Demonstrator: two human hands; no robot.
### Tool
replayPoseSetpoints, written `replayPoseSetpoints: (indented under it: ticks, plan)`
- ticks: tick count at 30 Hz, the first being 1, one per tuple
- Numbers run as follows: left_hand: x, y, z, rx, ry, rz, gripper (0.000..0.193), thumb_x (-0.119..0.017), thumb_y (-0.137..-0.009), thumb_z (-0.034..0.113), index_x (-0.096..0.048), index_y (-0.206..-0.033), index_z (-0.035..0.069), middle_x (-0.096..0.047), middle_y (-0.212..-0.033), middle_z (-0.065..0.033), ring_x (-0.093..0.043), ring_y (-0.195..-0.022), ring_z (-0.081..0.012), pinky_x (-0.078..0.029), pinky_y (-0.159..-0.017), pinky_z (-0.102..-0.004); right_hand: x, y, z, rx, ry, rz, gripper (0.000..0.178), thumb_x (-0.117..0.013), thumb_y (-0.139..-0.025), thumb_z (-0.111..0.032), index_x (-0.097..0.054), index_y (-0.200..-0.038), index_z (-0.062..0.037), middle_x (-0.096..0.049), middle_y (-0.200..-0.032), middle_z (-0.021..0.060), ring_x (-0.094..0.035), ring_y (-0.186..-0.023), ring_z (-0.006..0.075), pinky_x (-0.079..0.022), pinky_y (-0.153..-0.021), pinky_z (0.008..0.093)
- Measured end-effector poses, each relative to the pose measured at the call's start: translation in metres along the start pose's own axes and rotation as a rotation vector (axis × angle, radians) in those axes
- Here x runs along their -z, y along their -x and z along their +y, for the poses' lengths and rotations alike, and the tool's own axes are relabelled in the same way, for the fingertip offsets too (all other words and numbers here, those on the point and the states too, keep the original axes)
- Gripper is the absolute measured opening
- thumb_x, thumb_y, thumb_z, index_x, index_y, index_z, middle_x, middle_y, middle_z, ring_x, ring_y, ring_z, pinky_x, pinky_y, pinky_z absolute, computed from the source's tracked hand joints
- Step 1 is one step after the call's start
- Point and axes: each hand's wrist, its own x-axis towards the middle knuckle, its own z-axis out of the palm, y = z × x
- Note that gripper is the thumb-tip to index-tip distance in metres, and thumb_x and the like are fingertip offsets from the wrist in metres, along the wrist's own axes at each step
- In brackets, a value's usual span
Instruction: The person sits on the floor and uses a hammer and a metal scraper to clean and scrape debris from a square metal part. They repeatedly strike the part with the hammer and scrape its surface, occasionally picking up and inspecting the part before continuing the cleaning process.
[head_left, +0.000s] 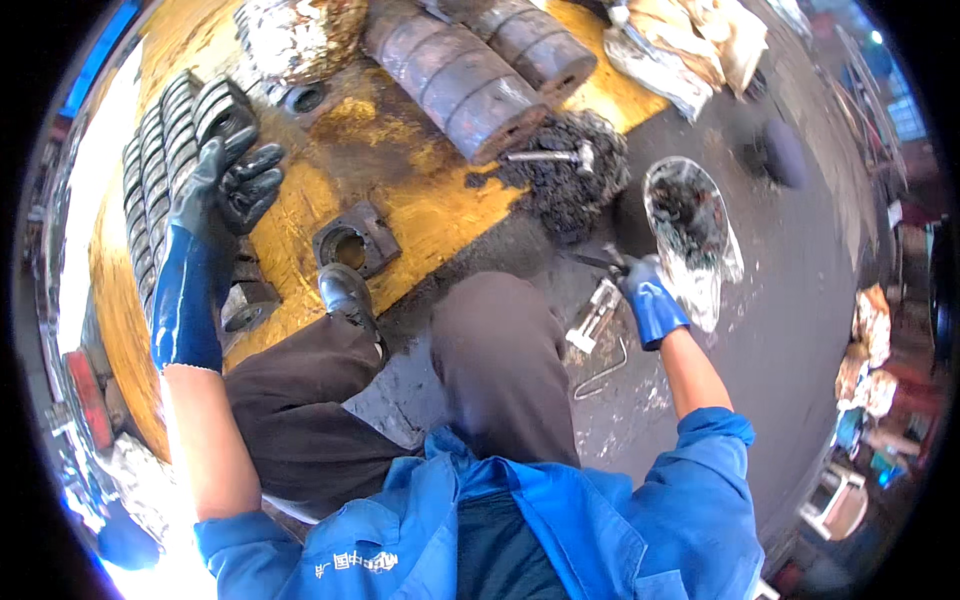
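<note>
My left hand (228,190), in a blue glove blackened over the fingers, is raised beside rows of dark ribbed rings (165,165). Its fingers are apart and slightly bent, with nothing in them. Low on the right, my right hand (645,288), gloved the same way, closes around a dark thin tool (595,262) whose kind I cannot make out. Just below that tool lies a pale metal block (594,316), with a bent metal rod (603,372) near it. A dark square block with a round hole (380,238) sits by my shoe on the yellow surface.
Large dark grooved cylinders (455,80) lie at the far side. A hammer (550,156) rests on a heap of black greasy material (575,200). To its right stands a white-lined container (708,285) with dark, dirty contents. White sacks (690,50) lie at the far right.
</note>
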Motion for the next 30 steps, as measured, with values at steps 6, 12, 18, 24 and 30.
replayPoseSetpoints:
  ticks: [6, 12, 18, 24, 30]
  plan:
    - [0.001, -0.019, -0.028, 0.014, -0.016, 0.041, 0.061, -0.048, -0.093, 0.054, -0.049, -0.135, 0.010, -0.063, -0.121, -0.0109, -0.064, -0.097, -0.0212, -0.052, -0.083, -0.0337, -0.031, 0.047, 0.001, 0.102, 0.236, -0.109, 0.035, -0.051, -0.085, -0.019, -0.063, -0.118, -0.0202, -0.063, -0.115, 0.0182, -0.063, -0.100, 0.0363, -0.051, -0.086, 0.0458]
    - [-0.001, 0.019, -0.027, -0.024, 0.078, 0.157, 0.050, -0.042, -0.098, 0.047, -0.053, -0.129, 0.010, -0.063, -0.120, -0.0107, -0.060, -0.107, -0.0233, -0.047, -0.096, -0.0364, -0.027, 0.077, 0.016, -0.072, -0.260, -0.179, 0.039, -0.057, -0.087, -0.023, -0.058, -0.121, -0.0042, -0.068, -0.100, 0.0195, -0.065, -0.084, 0.0294, -0.051, -0.075, 0.0394]
    - [-0.008, 0.052, -0.038, -0.017, 0.052, 0.090, 0.048, -0.041, -0.099, 0.046, -0.051, -0.129, 0.009, -0.065, -0.113, -0.0067, -0.061, -0.096, -0.0169, -0.048, -0.085, -0.0320, 0.039, 0.061, 0.085, -0.029, -0.889, -0.105, 0.034, -0.052, -0.098, -0.032, -0.061, -0.116, -0.0052, -0.071, -0.087, 0.0095, -0.065, -0.063, 0.0149, -0.049, -0.050, 0.0278]
    - [0.046, 0.044, -0.131, 0.150, 0.045, 0.270, 0.042, -0.045, -0.098, 0.047, -0.057, -0.115, 0.011, -0.068, -0.101, -0.0054, -0.064, -0.087, -0.0177, -0.048, -0.076, -0.0334, 0.171, 0.129, -0.083, 0.387, -1.080, 0.090, 0.038, -0.054, -0.097, -0.030, -0.058, -0.120, -0.0007, -0.070, -0.098, 0.0106, -0.066, -0.076, 0.0138, -0.054, -0.063, 0.0263]
    - [0.126, 0.010, -0.272, 0.372, 0.001, 0.497, 0.041, -0.051, -0.095, 0.045, -0.064, -0.106, 0.009, -0.068, -0.090, -0.0096, -0.062, -0.072, -0.0203, -0.044, -0.062, -0.0373, 0.217, 0.128, -0.220, 0.547, -0.778, 0.034, 0.043, -0.056, -0.096, -0.032, -0.055, -0.124, 0.0013, -0.068, -0.102, 0.0144, -0.067, -0.076, 0.0186, -0.055, -0.060, 0.0285]
